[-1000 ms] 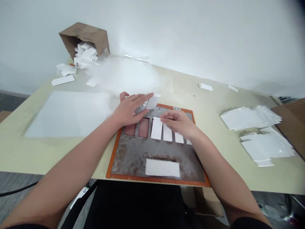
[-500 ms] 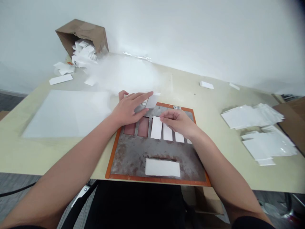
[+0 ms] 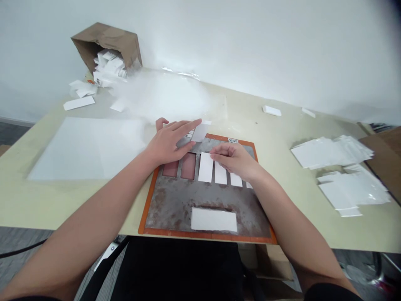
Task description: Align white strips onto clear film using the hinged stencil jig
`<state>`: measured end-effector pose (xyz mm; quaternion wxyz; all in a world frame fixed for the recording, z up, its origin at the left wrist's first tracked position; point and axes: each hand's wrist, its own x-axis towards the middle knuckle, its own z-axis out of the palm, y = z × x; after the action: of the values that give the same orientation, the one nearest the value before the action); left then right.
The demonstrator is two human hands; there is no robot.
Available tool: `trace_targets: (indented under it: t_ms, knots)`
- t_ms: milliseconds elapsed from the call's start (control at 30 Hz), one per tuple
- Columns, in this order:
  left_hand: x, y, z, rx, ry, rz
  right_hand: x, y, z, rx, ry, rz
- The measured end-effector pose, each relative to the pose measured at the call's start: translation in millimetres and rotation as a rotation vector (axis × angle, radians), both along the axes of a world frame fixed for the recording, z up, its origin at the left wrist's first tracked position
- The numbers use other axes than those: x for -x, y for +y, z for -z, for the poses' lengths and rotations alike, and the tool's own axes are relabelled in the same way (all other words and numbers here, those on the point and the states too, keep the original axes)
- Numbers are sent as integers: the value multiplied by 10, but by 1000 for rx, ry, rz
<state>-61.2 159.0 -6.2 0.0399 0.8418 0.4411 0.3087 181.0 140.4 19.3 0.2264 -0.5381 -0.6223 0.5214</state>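
A rusty metal template [image 3: 175,205] with an orange rim lies at the table's near edge. Its upper row of slots holds several white cards [image 3: 206,167], and two slots at the left show red and bare. A wider white card [image 3: 213,220] fills the lower slot. My left hand [image 3: 169,142] rests on the template's upper left with fingers stretched, a small white card [image 3: 199,131] held at its fingertips. My right hand [image 3: 234,159] lies with curled fingers over the cards in the upper row, pressing on them.
A large white sheet [image 3: 84,146] lies to the left. A tipped cardboard box [image 3: 108,44] spills white cards at the back left, beside crumpled clear plastic [image 3: 166,98]. Piles of white bags [image 3: 338,167] sit at the right. Two loose cards [image 3: 271,110] lie near the wall.
Both hands stay almost where they were; the view has shifted slightly.
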Motion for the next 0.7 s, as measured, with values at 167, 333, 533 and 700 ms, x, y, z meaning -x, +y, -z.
trace_targets:
  t_ms: [167,333,533,700]
  knots:
    - [-11,-2,-10,0,-7,4,17,-15,-3,-111,-86,-5]
    - [-8,-6,-6,0,-13,9,5,-34,-10,-221,-226,43]
    - [-3,-10,-9,-3,-15,11,-22,-68,-58,-209,-295,-70]
    - [-2,-3,3,-4,-10,11,-16,-97,-68,-217,-341,-129]
